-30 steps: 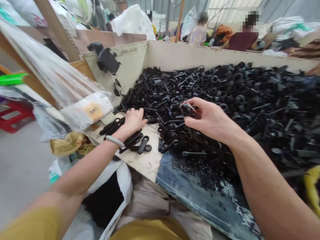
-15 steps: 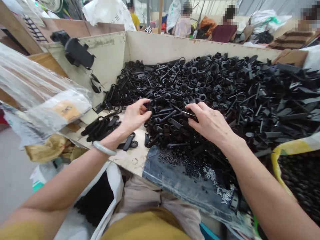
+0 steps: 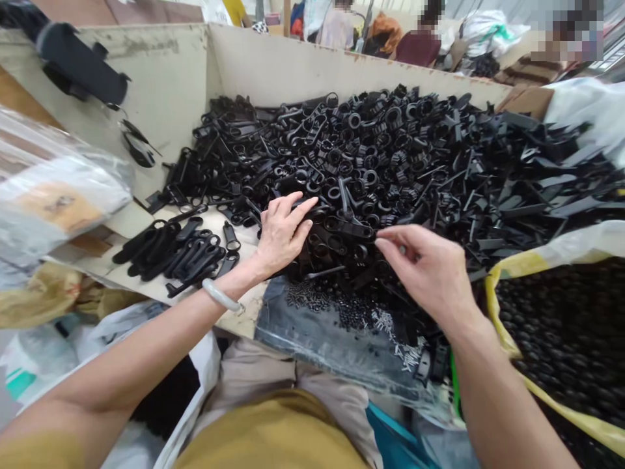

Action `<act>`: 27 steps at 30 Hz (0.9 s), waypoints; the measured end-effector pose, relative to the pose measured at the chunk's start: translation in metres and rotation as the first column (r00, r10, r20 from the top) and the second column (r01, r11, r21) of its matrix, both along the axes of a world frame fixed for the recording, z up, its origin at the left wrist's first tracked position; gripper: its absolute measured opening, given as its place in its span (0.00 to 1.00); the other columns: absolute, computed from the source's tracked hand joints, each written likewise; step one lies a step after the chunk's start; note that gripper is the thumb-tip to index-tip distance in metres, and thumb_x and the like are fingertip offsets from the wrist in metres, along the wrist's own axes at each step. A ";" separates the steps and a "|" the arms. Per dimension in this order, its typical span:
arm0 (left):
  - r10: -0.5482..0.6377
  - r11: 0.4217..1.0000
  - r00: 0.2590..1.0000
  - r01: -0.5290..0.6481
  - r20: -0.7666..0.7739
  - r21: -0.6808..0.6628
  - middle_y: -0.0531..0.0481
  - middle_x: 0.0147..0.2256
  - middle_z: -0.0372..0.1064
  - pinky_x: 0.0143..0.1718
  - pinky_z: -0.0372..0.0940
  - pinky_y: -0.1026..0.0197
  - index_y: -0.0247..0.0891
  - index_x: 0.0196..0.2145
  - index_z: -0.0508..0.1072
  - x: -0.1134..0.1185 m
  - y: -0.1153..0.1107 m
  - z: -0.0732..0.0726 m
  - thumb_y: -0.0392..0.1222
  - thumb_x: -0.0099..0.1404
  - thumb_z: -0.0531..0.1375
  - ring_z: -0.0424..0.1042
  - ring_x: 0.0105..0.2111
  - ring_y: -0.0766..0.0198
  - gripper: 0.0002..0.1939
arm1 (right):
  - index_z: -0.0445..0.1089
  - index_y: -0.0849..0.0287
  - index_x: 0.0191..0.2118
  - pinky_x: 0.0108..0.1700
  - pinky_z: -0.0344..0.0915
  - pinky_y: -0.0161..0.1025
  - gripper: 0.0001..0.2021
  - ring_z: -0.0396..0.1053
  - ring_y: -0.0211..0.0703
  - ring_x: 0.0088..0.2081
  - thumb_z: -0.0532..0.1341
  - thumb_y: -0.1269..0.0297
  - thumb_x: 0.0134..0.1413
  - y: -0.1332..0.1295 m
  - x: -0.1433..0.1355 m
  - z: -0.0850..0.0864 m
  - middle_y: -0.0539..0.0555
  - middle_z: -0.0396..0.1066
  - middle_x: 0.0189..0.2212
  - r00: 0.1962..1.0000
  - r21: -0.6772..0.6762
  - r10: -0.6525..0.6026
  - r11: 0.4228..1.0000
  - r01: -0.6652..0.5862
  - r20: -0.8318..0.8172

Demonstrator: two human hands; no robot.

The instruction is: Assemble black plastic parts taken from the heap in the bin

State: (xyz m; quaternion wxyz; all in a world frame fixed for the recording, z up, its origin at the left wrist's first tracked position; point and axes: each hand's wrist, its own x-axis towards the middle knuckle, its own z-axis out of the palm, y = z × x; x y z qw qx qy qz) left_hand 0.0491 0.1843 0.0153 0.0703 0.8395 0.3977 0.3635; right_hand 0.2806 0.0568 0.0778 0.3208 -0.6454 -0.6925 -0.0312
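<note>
My left hand (image 3: pixel 284 231) reaches over the near left part of a heap of black plastic parts (image 3: pixel 342 163). Its fingers are stretched out and apart, with nothing visibly held. At the heap's near side, my right hand (image 3: pixel 427 267) is closed, thumb and forefinger pinched together. Their tips are by the end of a flat black piece with a round hole (image 3: pixel 359 230); whether they grip it I cannot tell. Something small and greyish shows between the bent fingers, too little to name. Left of my left hand, several black ring-ended parts (image 3: pixel 195 254) lie in rows on the pale board.
Small screws (image 3: pixel 312 296) and silvery pins (image 3: pixel 410 352) lie on a dark plastic sheet (image 3: pixel 293 332) in front. A yellow-rimmed sack (image 3: pixel 502 326) of black pieces stands at right. A black device (image 3: pixel 81 62) hangs at the left wall. Other people sit beyond the bin.
My left hand has opened and no longer holds a black part. The thin metal piece in my right hand no longer shows clearly. More parts lie on the board; the view has shifted.
</note>
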 end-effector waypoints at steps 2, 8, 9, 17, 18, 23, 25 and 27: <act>-0.001 1.000 0.999 0.001 0.036 -0.006 0.40 0.63 0.65 0.61 0.58 0.44 0.42 0.64 0.69 -0.004 -0.006 0.004 0.42 0.73 0.57 0.62 0.61 0.48 0.23 | 0.77 0.56 0.38 0.32 0.64 0.36 0.09 0.69 0.39 0.26 0.64 0.57 0.64 -0.011 -0.004 -0.013 0.50 0.77 0.28 0.997 -0.053 -0.025 0.998 0.021 -0.077; 0.079 0.993 0.987 -0.090 0.141 0.072 0.45 0.54 0.75 0.62 0.60 0.47 0.44 0.54 0.76 -0.048 -0.063 0.012 0.40 0.72 0.59 0.69 0.56 0.53 0.15 | 0.75 0.57 0.32 0.30 0.61 0.36 0.12 0.66 0.38 0.23 0.64 0.56 0.64 -0.028 -0.009 -0.032 0.48 0.74 0.24 0.984 -0.074 -0.140 0.989 0.132 -0.112; 0.130 0.983 0.982 -0.146 0.139 0.110 0.45 0.52 0.76 0.61 0.60 0.46 0.45 0.52 0.77 -0.062 -0.075 0.008 0.39 0.71 0.60 0.70 0.54 0.53 0.13 | 0.76 0.57 0.33 0.30 0.61 0.36 0.12 0.66 0.37 0.23 0.64 0.56 0.64 -0.033 -0.010 -0.034 0.48 0.73 0.24 0.981 -0.078 -0.142 0.988 0.133 -0.129; 0.300 0.953 0.936 -0.285 -0.183 0.106 0.42 0.46 0.77 0.54 0.64 0.42 0.47 0.46 0.81 -0.144 -0.118 -0.045 0.35 0.71 0.58 0.70 0.50 0.47 0.13 | 0.76 0.55 0.40 0.35 0.68 0.38 0.12 0.76 0.43 0.31 0.58 0.57 0.69 -0.059 -0.033 -0.069 0.53 0.80 0.36 0.994 -0.222 0.021 0.974 -0.044 -0.106; 0.295 0.955 0.937 -0.281 -0.189 0.099 0.42 0.47 0.77 0.54 0.65 0.42 0.47 0.46 0.81 -0.148 -0.117 -0.048 0.35 0.71 0.58 0.71 0.50 0.48 0.14 | 0.76 0.55 0.41 0.33 0.67 0.38 0.13 0.76 0.43 0.31 0.57 0.57 0.70 -0.059 -0.040 -0.073 0.53 0.80 0.36 0.999 -0.227 0.017 0.974 -0.026 -0.042; 0.266 0.962 0.951 -0.253 -0.159 0.099 0.43 0.48 0.77 0.55 0.64 0.42 0.49 0.44 0.82 -0.155 -0.115 -0.052 0.34 0.69 0.59 0.71 0.52 0.47 0.14 | 0.77 0.56 0.46 0.25 0.55 0.37 0.14 0.73 0.41 0.26 0.55 0.58 0.72 -0.055 -0.063 -0.084 0.53 0.78 0.35 0.955 -0.208 -0.090 0.966 0.153 0.282; 0.254 0.965 0.957 -0.240 -0.141 0.109 0.42 0.50 0.75 0.55 0.63 0.41 0.49 0.43 0.82 -0.154 -0.118 -0.049 0.35 0.67 0.61 0.70 0.53 0.46 0.12 | 0.77 0.56 0.45 0.25 0.53 0.36 0.13 0.72 0.40 0.25 0.55 0.59 0.72 -0.054 -0.066 -0.084 0.53 0.77 0.35 0.940 -0.232 -0.093 0.957 0.175 0.327; 0.249 0.964 0.963 -0.237 -0.105 0.121 0.42 0.51 0.74 0.56 0.63 0.41 0.49 0.44 0.81 -0.145 -0.122 -0.044 0.35 0.66 0.63 0.69 0.53 0.45 0.12 | 0.77 0.56 0.43 0.24 0.52 0.36 0.13 0.71 0.39 0.24 0.56 0.59 0.72 -0.052 -0.067 -0.085 0.52 0.76 0.34 0.932 -0.242 -0.090 0.953 0.183 0.351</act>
